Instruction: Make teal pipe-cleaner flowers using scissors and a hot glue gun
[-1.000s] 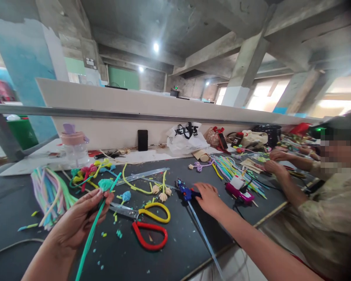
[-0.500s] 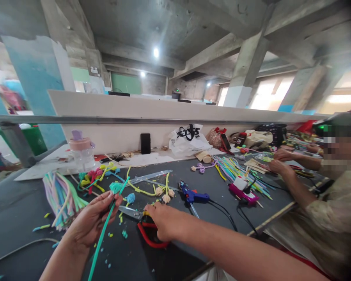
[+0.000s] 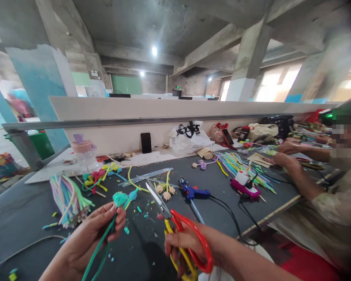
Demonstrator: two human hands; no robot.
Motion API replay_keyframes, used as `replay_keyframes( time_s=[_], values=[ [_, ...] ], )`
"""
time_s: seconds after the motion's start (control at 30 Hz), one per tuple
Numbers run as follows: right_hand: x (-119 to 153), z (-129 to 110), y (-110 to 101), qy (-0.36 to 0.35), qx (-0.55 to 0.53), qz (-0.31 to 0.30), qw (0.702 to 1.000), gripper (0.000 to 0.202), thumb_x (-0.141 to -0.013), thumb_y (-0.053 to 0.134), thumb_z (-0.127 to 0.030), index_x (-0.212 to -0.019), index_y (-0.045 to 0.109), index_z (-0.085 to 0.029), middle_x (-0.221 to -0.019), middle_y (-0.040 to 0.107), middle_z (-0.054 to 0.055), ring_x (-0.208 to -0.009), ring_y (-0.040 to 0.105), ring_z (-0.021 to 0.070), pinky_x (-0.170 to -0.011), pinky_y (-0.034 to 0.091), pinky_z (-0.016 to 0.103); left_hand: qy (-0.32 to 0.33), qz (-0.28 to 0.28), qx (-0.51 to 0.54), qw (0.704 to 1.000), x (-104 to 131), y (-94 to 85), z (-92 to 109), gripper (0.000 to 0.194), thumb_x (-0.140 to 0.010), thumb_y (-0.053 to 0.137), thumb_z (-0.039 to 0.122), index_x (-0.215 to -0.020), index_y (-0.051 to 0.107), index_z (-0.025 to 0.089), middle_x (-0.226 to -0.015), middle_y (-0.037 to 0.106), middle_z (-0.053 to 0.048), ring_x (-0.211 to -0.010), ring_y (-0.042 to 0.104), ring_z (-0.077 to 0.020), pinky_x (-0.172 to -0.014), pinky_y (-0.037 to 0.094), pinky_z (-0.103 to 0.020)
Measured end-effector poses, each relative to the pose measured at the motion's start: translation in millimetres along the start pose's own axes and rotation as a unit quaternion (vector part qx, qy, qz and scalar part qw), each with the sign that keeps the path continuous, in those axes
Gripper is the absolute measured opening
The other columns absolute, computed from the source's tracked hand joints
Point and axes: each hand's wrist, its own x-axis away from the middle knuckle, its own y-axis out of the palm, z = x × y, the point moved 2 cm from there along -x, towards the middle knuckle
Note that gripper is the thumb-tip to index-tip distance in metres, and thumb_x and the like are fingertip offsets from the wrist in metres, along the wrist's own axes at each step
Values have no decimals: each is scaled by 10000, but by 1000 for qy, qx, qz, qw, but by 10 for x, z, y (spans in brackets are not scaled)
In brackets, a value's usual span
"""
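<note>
My left hand (image 3: 105, 222) pinches a teal pipe-cleaner flower (image 3: 120, 199), its bloom above the fingers and long teal stems trailing down toward me. In my right hand (image 3: 190, 242) is a pair of scissors (image 3: 163, 207) with red and yellow handles, raised over the table's front, blades pointing up and away to the left. The blades look nearly closed and stand apart from the flower. Behind the blades lie cream pipe-cleaner flowers (image 3: 166, 191) on a yellow-green stem. A blue glue gun (image 3: 194, 192) rests on the table to their right.
A bundle of pastel pipe cleaners (image 3: 70, 199) lies at left, near a pink-lidded bottle (image 3: 84, 154). A phone (image 3: 146, 143) leans on the partition beside a white bag (image 3: 190, 138). Small clippings dot the dark table (image 3: 140, 253). At right, a co-worker's hands (image 3: 285, 156) work near a magenta device (image 3: 245, 190).
My right hand has lifted the scissors off the table and drawn them back toward me, blades now up. My left hand still holds the flower, slightly lower and turned.
</note>
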Motion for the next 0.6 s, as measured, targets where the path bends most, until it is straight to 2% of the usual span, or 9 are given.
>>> replay_keyframes(
  time_s=[0.07,0.2,0.3,0.4,0.47,0.6],
  values=[
    [107,109,97,-14,-57,14,998,648,-683,625,-621,-1154,421,-224,-718,578,-23,-512,539,79,-487,434,201,-31,6,-15,999,79,-4,-131,185,-756,660,243,-637,575,129,-588,473,5,-452,380,-54,-348,333,-130],
    [189,230,209,-2,-56,22,998,584,-743,462,-709,-994,495,-183,-680,538,-26,-508,487,56,-522,431,196,-70,20,-53,996,126,-42,-303,236,-753,660,330,-650,575,135,-556,428,32,-388,272,-22,-316,200,-126],
    [166,256,229,22,-31,27,999,568,-761,423,-710,-973,505,-189,-682,531,-27,-495,457,46,-528,438,193,-95,5,-84,992,112,-17,-324,270,-747,657,379,-663,586,131,-505,407,44,-350,235,-8,-315,143,-136],
    [118,253,236,27,8,21,999,572,-760,408,-717,-965,501,-191,-688,522,-25,-481,443,44,-486,439,181,-109,7,-90,990,107,29,-295,278,-703,699,382,-682,596,124,-563,479,22,-348,284,2,-319,131,-130],
    [90,240,244,17,21,15,1000,564,-765,400,-716,-950,488,-190,-683,510,-28,-459,432,37,-434,407,153,-112,12,-95,989,107,40,-280,288,-678,720,383,-689,595,123,-608,517,9,-348,312,7,-318,146,-125],
    [52,221,260,10,46,-4,999,580,-755,377,-736,-928,455,-188,-653,490,-41,-402,405,22,-363,343,120,-124,16,-97,987,95,2,-291,310,-682,714,401,-694,583,121,-596,495,27,-340,291,18,-315,152,-121]
  ],
)
